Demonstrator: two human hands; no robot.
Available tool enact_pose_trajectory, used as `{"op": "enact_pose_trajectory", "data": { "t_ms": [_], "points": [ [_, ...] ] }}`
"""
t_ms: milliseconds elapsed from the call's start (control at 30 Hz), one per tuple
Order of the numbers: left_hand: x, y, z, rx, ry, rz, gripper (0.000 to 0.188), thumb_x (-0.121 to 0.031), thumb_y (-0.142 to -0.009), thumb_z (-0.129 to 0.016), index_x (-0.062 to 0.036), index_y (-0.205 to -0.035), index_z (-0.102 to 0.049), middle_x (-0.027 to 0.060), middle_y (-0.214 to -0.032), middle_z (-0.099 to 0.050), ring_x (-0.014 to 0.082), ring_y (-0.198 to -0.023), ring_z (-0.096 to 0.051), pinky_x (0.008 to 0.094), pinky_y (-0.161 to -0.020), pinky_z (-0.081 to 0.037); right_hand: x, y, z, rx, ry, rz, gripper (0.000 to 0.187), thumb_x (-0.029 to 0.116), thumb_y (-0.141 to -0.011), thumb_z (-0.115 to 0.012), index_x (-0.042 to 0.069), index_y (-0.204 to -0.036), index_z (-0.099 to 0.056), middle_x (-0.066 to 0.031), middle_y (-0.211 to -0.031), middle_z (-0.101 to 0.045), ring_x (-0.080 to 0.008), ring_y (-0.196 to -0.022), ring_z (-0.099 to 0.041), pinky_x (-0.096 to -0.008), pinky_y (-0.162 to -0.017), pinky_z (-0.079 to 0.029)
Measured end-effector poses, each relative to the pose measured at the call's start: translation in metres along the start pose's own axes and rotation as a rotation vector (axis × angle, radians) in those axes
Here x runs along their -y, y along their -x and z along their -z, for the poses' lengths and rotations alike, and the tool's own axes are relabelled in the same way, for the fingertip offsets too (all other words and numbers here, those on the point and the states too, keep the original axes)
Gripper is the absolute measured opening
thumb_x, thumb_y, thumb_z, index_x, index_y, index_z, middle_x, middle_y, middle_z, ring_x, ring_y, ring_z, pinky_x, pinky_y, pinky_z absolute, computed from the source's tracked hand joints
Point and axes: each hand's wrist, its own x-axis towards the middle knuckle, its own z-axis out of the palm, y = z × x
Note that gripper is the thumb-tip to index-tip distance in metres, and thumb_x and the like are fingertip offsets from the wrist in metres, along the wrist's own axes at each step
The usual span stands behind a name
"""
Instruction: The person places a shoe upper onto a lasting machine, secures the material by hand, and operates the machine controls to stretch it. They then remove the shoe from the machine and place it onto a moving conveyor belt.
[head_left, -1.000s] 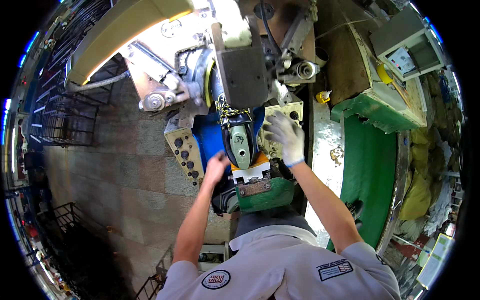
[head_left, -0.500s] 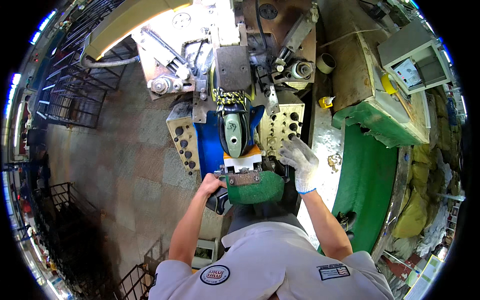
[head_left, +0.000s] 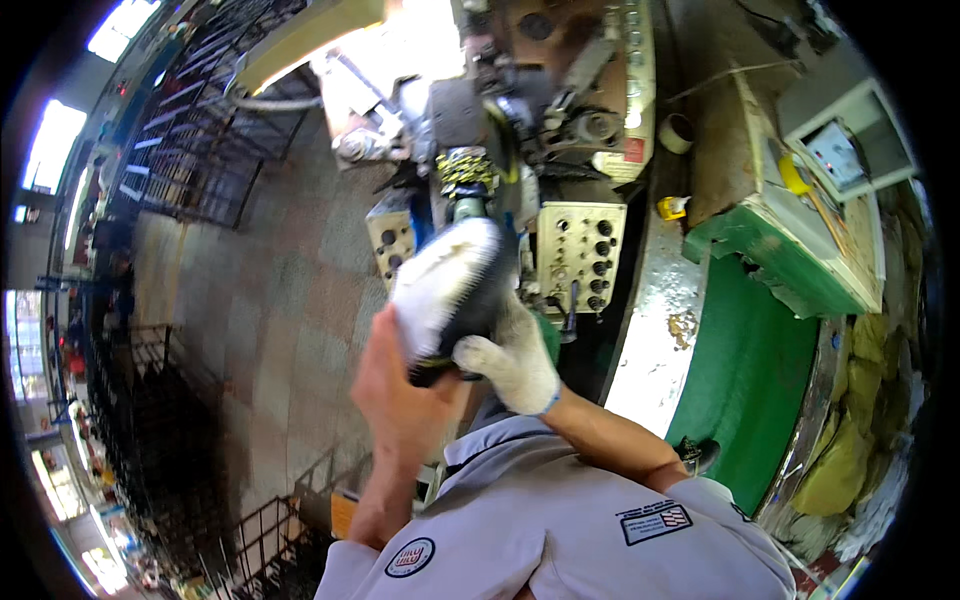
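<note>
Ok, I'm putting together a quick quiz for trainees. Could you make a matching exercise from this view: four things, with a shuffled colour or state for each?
Column one:
1. Left hand
2. Right hand
3. Shoe piece
4. Control panel on the right

Column two:
A. Cream-coloured
B. Gloved
C. Black and white, held with both hands
D. Bare

Right pairs: 1-D, 2-B, 3-C, 4-A

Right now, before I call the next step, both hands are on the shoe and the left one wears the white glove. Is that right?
Not quite: the head view shows the white glove on the right hand, while the left hand is bare. Both hands are indeed on the shoe.
</note>
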Motion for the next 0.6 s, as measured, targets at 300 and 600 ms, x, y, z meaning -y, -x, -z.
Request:
{"op": "enact_pose_trajectory", "data": {
  "t_ms": [300, 600],
  "points": [
    [-0.082, -0.05, -0.103, 0.316, 1.083, 0.098, 0.048, -0.029, -0.095, -0.07, 0.0087, -0.125, -0.065, 0.0064, -0.099, -0.074, 0.0119, -0.09, -0.064, 0.0285, -0.089, -0.049, 0.056, 0.021, 0.135, -0.273, -0.459, 0.017, 0.053, 0.022, -0.088, -0.071, 0.0, -0.134, -0.058, -0.0109, -0.117, -0.069, -0.0207, -0.099, -0.068, -0.0338, -0.09, -0.055],
    [-0.156, -0.023, -0.187, 0.913, 0.762, 0.081, 0.033, -0.024, -0.092, -0.075, 0.0047, -0.108, -0.073, 0.0037, -0.091, -0.071, 0.0087, -0.084, -0.06, 0.0255, -0.077, -0.046, 0.077, 0.094, 0.238, -0.459, -0.226, 0.048, 0.054, 0.028, -0.085, -0.072, -0.003, -0.127, -0.06, -0.0092, -0.11, -0.069, -0.0152, -0.096, -0.064, -0.0306, -0.085, -0.053]
  ]
}}
